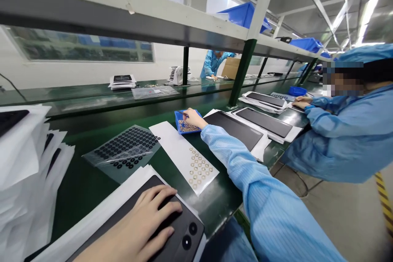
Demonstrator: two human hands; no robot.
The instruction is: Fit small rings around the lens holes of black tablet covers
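My left hand (153,217) lies with its fingers spread on a black phone-like back panel (192,213). Two round lens rings show near the panel's right corner, and white paper lies under it. Reaching forward, my right hand (194,118) is over a small blue tray (188,132) full of small gold-coloured rings (188,125). Its fingers are closed on a thin, dark, tweezers-like tool (184,114); whether the tip holds a ring is too small to tell. Rows of gold rings (201,168) sit on a white sheet (172,143) between my hands.
A clear film with black rings (129,147) lies at centre left. White-wrapped panels are stacked (27,180) at far left. More black panels (264,122) lie to the right, near a seated co-worker (344,131) in blue. A green post (242,73) and overhead shelf (129,12) stand behind.
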